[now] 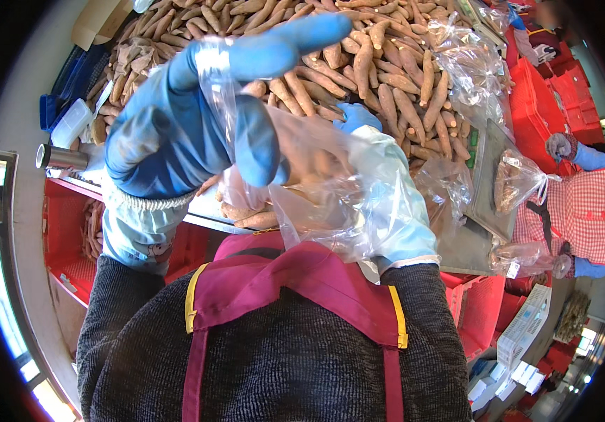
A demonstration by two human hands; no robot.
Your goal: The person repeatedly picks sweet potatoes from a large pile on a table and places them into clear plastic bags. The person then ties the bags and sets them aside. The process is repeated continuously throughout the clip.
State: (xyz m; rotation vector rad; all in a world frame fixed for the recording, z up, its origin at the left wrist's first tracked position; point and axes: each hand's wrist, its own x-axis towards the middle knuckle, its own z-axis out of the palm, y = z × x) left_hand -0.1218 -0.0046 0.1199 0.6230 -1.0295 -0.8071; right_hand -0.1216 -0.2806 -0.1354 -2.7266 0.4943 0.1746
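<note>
Blue-gloved left hand (179, 137): raised close to the camera, fingers part-spread, with film of the clear bag (320, 214) strung across them; whether it is firmly pinched cannot be told.
Blue-gloved right hand (357, 118): laid at the near side of the tuber pile (362, 67); finger spread and any hold cannot be told, since little of it is shown.
Clear bag position: hung between the forearms, just beyond the maroon apron (295, 281), slack and creased.
Film handling: a light, broad hold is judged best, as thin plastic may be torn by hooked fingertips.
Bag mouth: should be kept wide and clear of the pale right sleeve (404, 218), which is overlapped by film in this view.
Tuber handling: pointed ends are best turned away from the film, lest it be pierced.
Bag contents: brown shapes are blurred; whether they lie inside or behind the film cannot be told.
Bag rim: lost among folds and glare.
Right margin: a co-worker in a checked apron (570, 204) is shown small and distorted.
</note>
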